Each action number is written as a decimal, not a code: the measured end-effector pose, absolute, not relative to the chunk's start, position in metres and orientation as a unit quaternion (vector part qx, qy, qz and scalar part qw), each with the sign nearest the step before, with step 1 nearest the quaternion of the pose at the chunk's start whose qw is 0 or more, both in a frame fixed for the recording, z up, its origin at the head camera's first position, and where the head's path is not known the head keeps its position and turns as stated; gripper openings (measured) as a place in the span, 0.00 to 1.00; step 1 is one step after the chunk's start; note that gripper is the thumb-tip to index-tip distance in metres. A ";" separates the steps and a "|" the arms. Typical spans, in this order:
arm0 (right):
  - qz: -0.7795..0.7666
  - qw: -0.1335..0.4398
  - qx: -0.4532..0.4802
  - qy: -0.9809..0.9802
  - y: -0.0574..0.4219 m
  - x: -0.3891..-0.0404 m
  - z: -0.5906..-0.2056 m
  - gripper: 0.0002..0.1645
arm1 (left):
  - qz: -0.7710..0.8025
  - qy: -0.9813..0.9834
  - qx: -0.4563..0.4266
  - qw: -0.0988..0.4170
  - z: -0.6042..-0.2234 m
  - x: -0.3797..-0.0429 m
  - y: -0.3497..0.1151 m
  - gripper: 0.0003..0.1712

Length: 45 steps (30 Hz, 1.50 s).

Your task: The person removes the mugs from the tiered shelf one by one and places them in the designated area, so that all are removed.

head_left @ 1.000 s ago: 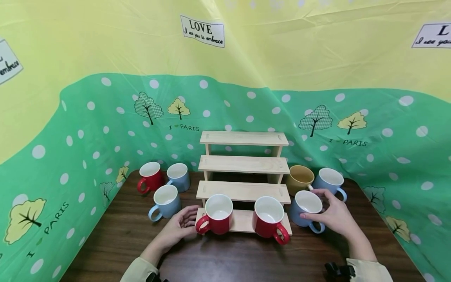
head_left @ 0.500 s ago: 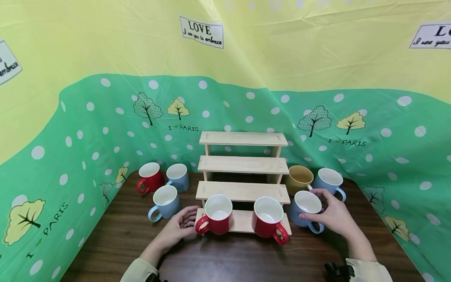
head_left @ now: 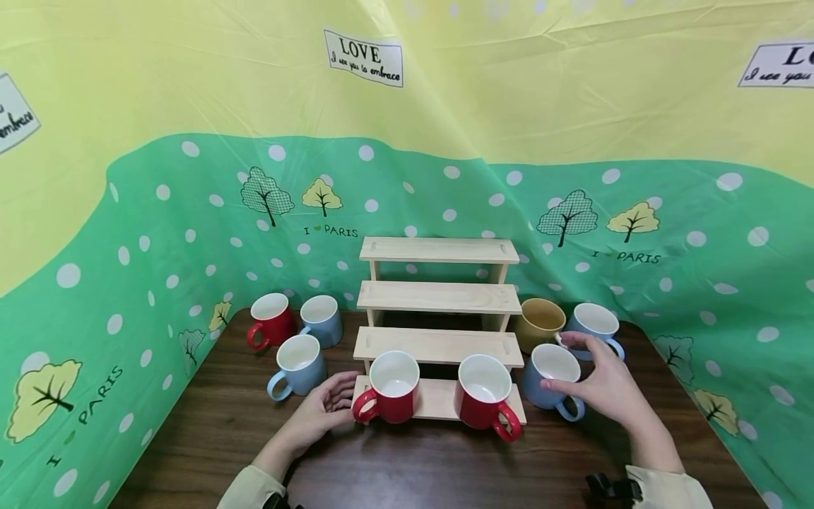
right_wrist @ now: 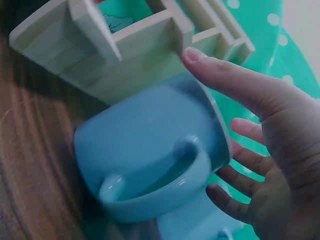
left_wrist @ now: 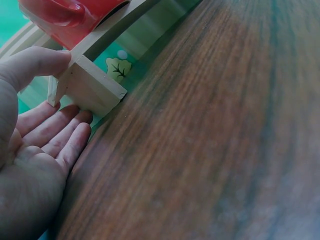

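Observation:
In the head view, my left hand (head_left: 323, 408) is at the left end of the bottom step of a light wooden tiered rack (head_left: 439, 399). The left wrist view shows the thumb and index fingertip pinching the end of that step. A red mug (head_left: 396, 387) stands beside this hand on the step; another red mug (head_left: 485, 392) is at its right end. My right hand (head_left: 600, 382) spreads around the rim of a blue mug (right_wrist: 145, 135) upright on the table, right of the rack. Thumb and fingers look apart from the mug in the right wrist view.
A yellow mug (head_left: 540, 324) and a blue mug (head_left: 593, 325) stand behind the right hand. At left, a red mug (head_left: 275, 322) and two blue mugs, the nearer mug (head_left: 302, 364) close to the left hand, stand on the brown table (head_left: 191, 438). A patterned cloth (head_left: 413, 170) hangs behind.
My right hand's fingers have lifted slightly and spread away from the blue mug's rim. The mug has stayed in place. My left hand has not moved.

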State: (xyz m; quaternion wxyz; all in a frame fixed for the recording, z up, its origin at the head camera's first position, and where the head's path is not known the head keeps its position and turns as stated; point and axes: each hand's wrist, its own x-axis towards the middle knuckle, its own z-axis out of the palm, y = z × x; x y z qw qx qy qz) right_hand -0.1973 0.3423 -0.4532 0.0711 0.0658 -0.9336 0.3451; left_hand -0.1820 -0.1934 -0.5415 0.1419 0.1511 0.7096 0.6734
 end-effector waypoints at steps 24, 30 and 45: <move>0.418 0.145 0.097 -0.891 0.305 -0.177 -0.413 0.40 | 0.669 0.712 0.154 0.144 -0.544 -0.185 -0.193 0.42; 0.437 0.133 0.103 -0.884 0.292 -0.170 -0.407 0.40 | 0.669 0.712 0.158 0.143 -0.544 -0.184 -0.193 0.42; 0.420 0.119 0.162 -0.885 0.256 -0.166 -0.410 0.42 | 0.671 0.712 0.152 0.143 -0.543 -0.183 -0.194 0.43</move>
